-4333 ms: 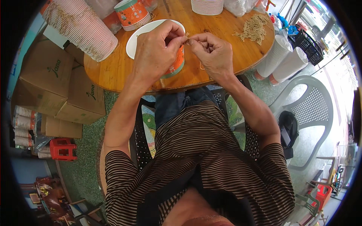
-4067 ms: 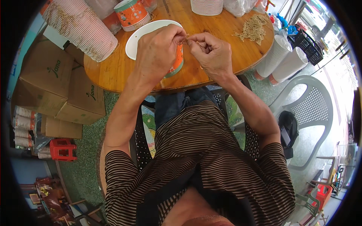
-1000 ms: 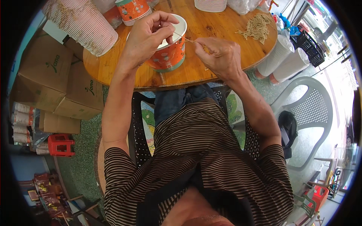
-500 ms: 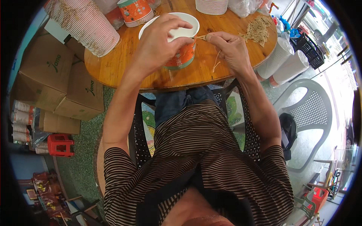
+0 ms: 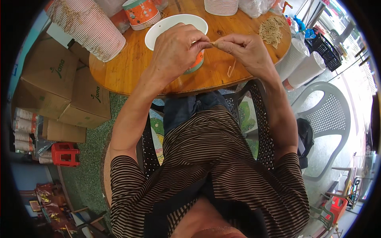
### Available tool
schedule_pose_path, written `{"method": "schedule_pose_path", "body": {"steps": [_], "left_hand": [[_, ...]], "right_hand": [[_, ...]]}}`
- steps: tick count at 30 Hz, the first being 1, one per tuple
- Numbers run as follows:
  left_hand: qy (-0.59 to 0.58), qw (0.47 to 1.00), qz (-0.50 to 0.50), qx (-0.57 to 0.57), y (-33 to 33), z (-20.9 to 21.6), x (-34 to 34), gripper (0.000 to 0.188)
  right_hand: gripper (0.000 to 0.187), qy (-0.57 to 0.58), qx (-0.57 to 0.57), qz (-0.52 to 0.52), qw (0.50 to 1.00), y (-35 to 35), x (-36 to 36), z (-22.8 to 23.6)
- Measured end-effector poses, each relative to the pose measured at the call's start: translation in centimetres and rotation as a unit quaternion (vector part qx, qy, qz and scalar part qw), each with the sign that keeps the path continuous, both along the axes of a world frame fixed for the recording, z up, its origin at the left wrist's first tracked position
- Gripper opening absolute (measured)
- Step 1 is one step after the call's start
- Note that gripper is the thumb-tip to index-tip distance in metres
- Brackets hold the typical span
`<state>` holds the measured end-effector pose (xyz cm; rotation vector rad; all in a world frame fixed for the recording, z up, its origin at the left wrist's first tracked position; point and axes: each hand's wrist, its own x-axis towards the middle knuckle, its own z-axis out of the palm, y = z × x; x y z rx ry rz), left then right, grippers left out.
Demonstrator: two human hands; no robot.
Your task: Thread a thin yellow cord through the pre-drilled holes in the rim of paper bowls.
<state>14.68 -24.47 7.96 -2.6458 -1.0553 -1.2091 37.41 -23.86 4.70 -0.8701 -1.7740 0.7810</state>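
In front of me, my left hand [image 5: 176, 49] and my right hand [image 5: 248, 51] are both closed in a pinch, their fingertips almost meeting. Between them runs a short bit of thin tan string [image 5: 214, 43], held from both sides. A loose end of pale string [image 5: 230, 70] dangles below my right hand. Behind and under my left hand stands an upright paper tub [image 5: 158, 31], white inside and orange with a green base outside. My left hand hides much of its front. Whether the string touches the tub is hidden.
A heap of tan strings [image 5: 271, 31] lies on the round wooden table [image 5: 131, 71]. Tall stacked paper tubs [image 5: 91, 29] lean at the left; an orange tub stack [image 5: 141, 14] and a white one [image 5: 221, 7] stand farther back. Cardboard boxes [image 5: 47, 75] sit left, a grey chair [image 5: 323, 111] right.
My left fingers, spread over the tub before, have closed onto the string. My right hand has shifted slightly, and the stretch of string between the hands is shorter.
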Motion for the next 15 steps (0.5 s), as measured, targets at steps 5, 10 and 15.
{"method": "schedule_pose_path", "body": {"steps": [5,10,15], "left_hand": [[0.011,0.998,-0.013,0.053,-0.7,0.0,0.1,0.011],[0.019,0.994,-0.001,0.103,-0.7,0.1,-0.1,0.007],[0.002,0.993,0.037,0.112,-0.1,-0.7,-2.0,0.005]], "right_hand": [[0.024,-0.083,0.049,-0.012,0.995,-1.1,0.5,1.5],[0.023,-0.084,0.103,-0.046,0.99,-1.5,0.7,2.3],[0.023,-0.161,0.095,-0.11,0.976,-3.3,2.0,3.5]]}}
